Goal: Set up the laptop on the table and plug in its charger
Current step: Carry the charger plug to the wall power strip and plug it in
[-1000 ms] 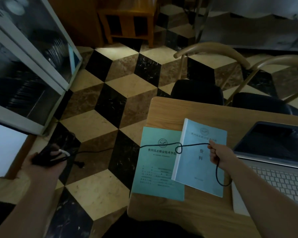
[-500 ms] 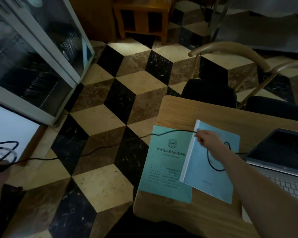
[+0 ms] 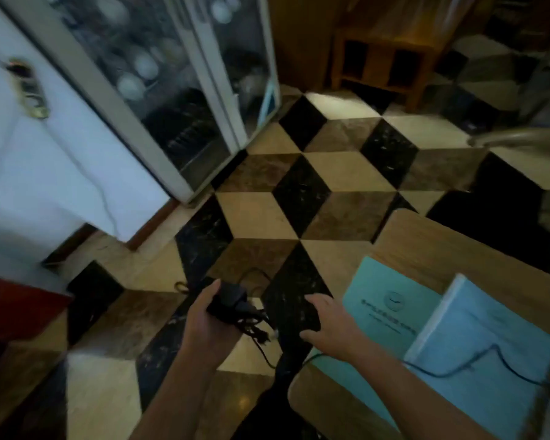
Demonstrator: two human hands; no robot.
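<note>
My left hand (image 3: pixel 208 322) grips the black charger adapter (image 3: pixel 231 301), with its bundled cord and plug dangling over the floor. My right hand (image 3: pixel 327 323) hovers just right of it, past the table's left edge, fingers spread and holding nothing. The thin black charger cord (image 3: pixel 458 369) runs from under my right wrist across the blue booklet (image 3: pixel 489 338) toward the right edge. The wooden table (image 3: pixel 426 242) fills the lower right. The laptop lies out of view to the right.
A teal booklet (image 3: pixel 385 300) lies partly under the blue one. A glass-door cabinet of dishes (image 3: pixel 172 106) and a white door (image 3: pixel 29 154) stand on the left. A wooden stool (image 3: pixel 385 58) is at the back, and a chair (image 3: pixel 521 138) is at the right.
The view has swung left and the laptop has left it. My left hand brought the adapter in from the far left. My right hand released the cord and moved off the table edge.
</note>
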